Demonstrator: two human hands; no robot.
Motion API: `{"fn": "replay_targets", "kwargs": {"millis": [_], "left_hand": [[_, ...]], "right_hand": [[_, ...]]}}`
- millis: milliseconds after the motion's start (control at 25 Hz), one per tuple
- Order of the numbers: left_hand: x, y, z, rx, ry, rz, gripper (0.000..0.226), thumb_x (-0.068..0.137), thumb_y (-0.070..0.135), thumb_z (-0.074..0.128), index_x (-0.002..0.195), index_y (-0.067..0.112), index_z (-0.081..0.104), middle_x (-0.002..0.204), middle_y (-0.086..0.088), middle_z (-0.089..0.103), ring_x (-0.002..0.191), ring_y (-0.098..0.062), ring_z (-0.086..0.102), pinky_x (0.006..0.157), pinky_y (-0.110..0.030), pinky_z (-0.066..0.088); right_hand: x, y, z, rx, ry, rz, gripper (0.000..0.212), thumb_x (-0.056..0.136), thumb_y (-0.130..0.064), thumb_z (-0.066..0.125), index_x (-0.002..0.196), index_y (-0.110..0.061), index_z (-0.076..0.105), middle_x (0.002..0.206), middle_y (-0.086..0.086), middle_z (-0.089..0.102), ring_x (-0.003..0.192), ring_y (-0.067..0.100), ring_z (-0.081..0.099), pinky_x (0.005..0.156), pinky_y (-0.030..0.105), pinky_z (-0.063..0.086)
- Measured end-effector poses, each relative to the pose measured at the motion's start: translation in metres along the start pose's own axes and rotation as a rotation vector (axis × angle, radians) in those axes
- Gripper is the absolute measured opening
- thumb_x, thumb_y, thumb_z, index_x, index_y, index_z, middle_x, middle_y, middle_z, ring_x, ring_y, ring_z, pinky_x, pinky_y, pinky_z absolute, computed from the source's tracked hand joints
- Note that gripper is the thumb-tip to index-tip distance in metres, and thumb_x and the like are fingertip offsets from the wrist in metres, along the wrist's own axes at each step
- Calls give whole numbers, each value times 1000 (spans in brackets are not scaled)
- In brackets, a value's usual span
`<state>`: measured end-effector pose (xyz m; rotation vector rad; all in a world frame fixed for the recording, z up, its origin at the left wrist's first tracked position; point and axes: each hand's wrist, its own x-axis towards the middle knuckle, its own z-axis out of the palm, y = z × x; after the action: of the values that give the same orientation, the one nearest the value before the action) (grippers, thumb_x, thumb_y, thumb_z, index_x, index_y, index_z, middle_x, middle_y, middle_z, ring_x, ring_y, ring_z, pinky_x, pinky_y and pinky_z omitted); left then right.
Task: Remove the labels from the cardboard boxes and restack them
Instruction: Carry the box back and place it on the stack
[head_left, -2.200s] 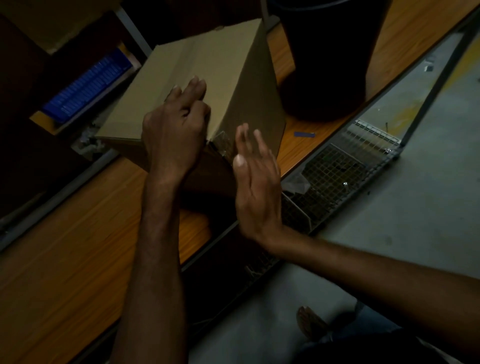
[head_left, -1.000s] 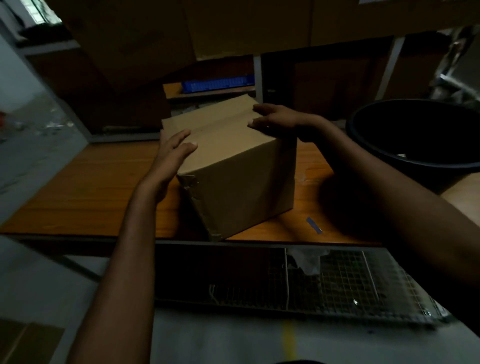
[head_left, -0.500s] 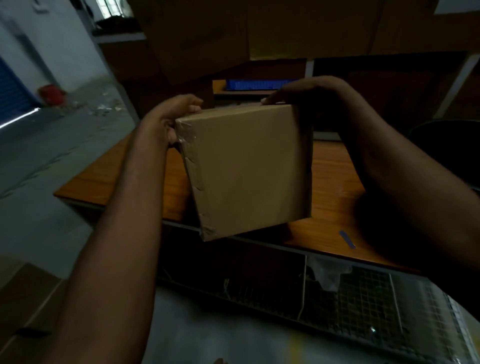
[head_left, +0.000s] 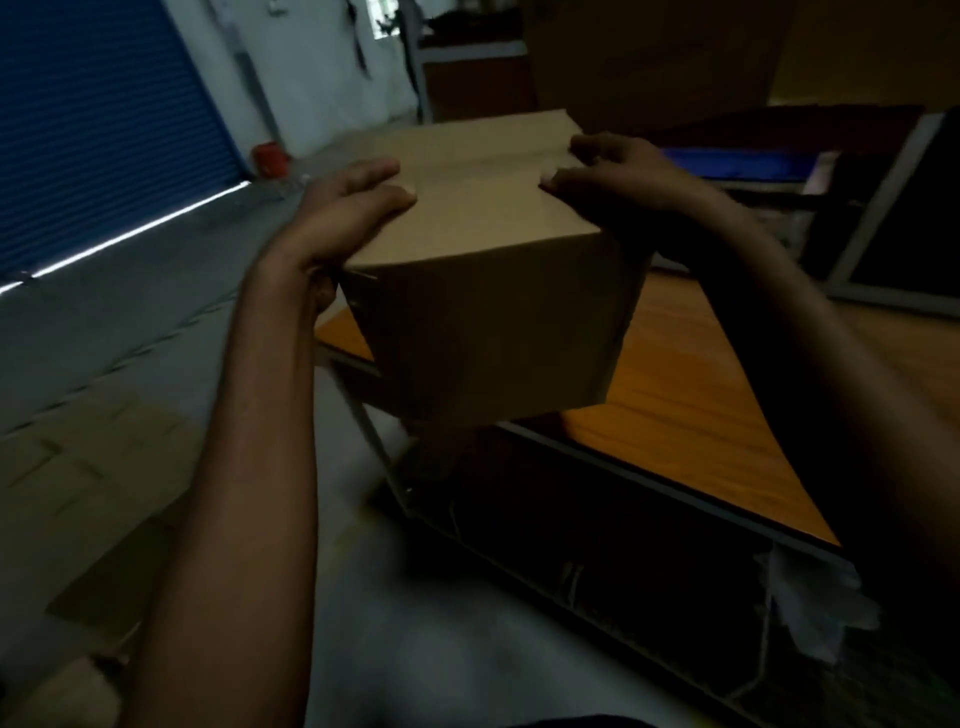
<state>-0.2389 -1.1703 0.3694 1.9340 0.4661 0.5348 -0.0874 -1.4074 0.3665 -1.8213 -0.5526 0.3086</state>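
Cardboard box (head_left: 488, 322): is held clear of the worktop (head_left: 675, 415), above its near corner. It is gripped at the upper edges only, with the left hand (head_left: 343, 218) clamped on the left rim, fingers across the top, and the right hand (head_left: 613, 176) curled over the right rim. The underside is unsupported. Risk judged: a slip or tilt if either grip is eased, or the base being caught on the worktop edge.

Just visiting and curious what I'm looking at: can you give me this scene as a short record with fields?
Action: person holds a cardboard box up between both hands
Left hand: grips the box's left top edge
Right hand: fingers curled over the right top edge
Below: wooden table
Label: none seen on the faces shown
Background: blue shutter
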Motion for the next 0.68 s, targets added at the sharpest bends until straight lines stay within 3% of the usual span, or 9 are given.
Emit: {"fn": "replay_targets", "kwargs": {"millis": [120,240,320,440,680], "left_hand": [[-9,-32,-69,108,86,84,52,93,34,72,143,33,57,139,20,48,122,1,47,94,-8,40],[-10,-72,-141,153,176,105,55,93,34,73,145,31,55,144,19,48,116,11,49,83,5,39],[-10,-100,-184,153,231,103,58,92,36,75,146,32,54,145,18,49,117,16,49,87,2,41],[-7,-142,-238,150,344,95,59,91,36,76,146,31,54,149,15,49,128,7,49,93,-4,44],[30,-218,-323,201,480,70,61,90,40,77,146,36,54,152,15,46,132,14,44,111,-19,42]], "right_hand": [[10,-12,88,-19,-16,-138,84,89,-43,80,160,-24,38,162,-2,42,137,15,53,110,37,51],[32,-21,172,-19,-53,-215,84,91,-44,78,161,-24,37,165,-3,39,149,14,39,117,30,39],[44,-31,225,0,-102,-280,83,92,-42,77,161,-22,36,165,-4,38,150,11,37,113,24,36],[78,-36,300,8,-174,-362,86,89,-46,78,161,-23,37,164,-4,41,149,11,40,120,34,38],[154,-44,427,12,-296,-468,85,88,-52,76,159,-27,39,162,-4,44,146,11,44,119,40,42]]}}
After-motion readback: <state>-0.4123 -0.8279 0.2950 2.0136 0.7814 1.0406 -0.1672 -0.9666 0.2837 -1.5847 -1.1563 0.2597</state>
